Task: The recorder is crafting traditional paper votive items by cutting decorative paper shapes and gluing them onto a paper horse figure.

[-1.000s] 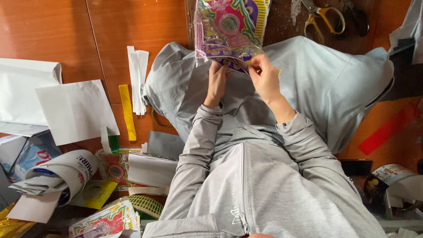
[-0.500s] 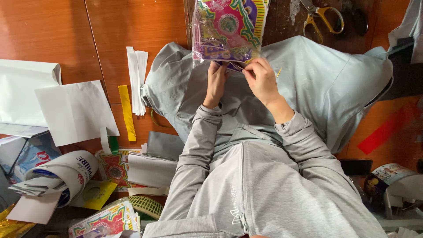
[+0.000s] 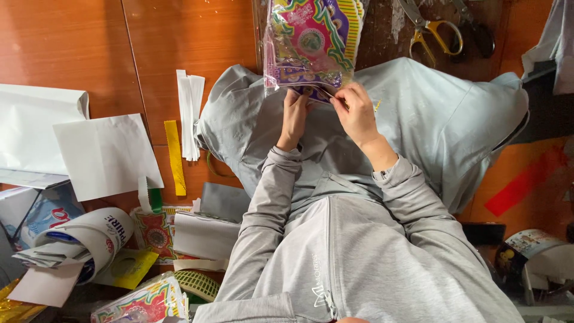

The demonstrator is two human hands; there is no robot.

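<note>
A clear plastic packet of colourful patterned paper (image 3: 308,45), pink, purple, green and yellow, rests on my lap, which is covered in grey cloth (image 3: 430,119). My left hand (image 3: 294,113) grips the packet's near edge from below. My right hand (image 3: 356,113) pinches the same edge at its right corner, fingers closed on the plastic. Both grey sleeves reach forward from my body.
Yellow-handled scissors (image 3: 431,30) lie on the dark surface at the top right. White paper sheets (image 3: 104,155), white folded strips (image 3: 190,113) and a yellow strip (image 3: 174,157) lie on the wooden floor to the left. Rolled papers (image 3: 78,242) and more decorated paper (image 3: 143,299) sit at the bottom left.
My right hand has slid slightly along the packet's near edge. The packet has barely shifted.
</note>
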